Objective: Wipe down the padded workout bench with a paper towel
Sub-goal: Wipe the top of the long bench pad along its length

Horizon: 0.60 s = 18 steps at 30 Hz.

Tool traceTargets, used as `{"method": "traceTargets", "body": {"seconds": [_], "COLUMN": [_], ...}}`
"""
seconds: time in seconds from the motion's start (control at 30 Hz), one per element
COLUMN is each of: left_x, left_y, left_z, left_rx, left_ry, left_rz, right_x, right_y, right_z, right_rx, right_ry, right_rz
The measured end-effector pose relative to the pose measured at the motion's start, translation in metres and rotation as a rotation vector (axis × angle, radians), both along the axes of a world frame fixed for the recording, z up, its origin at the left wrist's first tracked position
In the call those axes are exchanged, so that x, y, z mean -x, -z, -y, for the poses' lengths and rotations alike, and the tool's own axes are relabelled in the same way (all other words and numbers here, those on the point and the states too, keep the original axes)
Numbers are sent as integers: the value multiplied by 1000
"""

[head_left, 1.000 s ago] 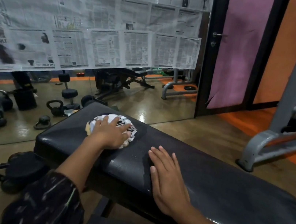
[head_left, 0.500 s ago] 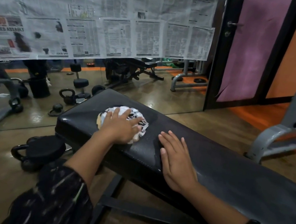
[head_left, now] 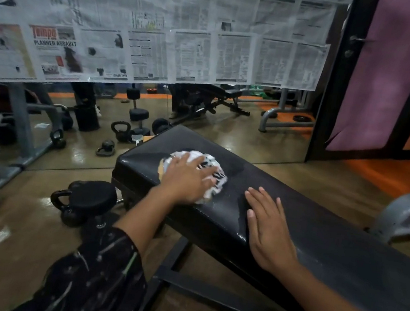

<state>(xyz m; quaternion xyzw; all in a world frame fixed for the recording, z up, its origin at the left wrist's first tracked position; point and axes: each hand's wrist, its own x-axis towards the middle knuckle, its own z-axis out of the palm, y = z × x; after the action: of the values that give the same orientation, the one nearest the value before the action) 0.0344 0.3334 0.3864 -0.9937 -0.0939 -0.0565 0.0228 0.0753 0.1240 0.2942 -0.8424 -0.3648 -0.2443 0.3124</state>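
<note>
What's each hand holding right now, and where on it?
Left hand presses the crumpled white, black-printed paper towel from on top, against the black padded bench. Right hand holds nothing, resting flat there.

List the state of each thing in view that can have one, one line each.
Left hand: fingers spread, pressing the paper towel onto the bench.
Right hand: open, flat on the pad, holding nothing.
Paper towel: crumpled into a wad under the left hand.
Bench: flat, pad glistening with wet streaks between the hands.
Door: shut.
Kettlebell: upright on the floor beside the bench.
</note>
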Motion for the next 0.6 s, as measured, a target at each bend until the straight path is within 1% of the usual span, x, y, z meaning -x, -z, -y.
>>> {"method": "traceTargets", "body": {"seconds": [0.07,0.13,0.23,0.27,0.4,0.5,0.6], "left_x": [-1,8,29,33,19,-2,0], "left_y": [-8,-11,0,7,22,5,-9], "left_z": [-26,-49,-43,-28,31,9,-45], "left_rx": [2,13,18,2,-10,-81,-10], "left_ry": [-62,-148,-229,-208,-2,5,-134], "left_rz": [4,57,130,130,121,43,84], "right_x": [-1,-1,-1,-1,-1,-1,-1], "right_y": [0,1,1,1,1,1,0], "right_z": [1,1,1,1,1,2,1], "right_rx": [6,2,-17,-20,-25,-21,-18], "right_ry": [-4,-8,-8,-8,-10,-13,-16], "right_rz": [-6,-8,-4,-6,-4,-4,-24]}}
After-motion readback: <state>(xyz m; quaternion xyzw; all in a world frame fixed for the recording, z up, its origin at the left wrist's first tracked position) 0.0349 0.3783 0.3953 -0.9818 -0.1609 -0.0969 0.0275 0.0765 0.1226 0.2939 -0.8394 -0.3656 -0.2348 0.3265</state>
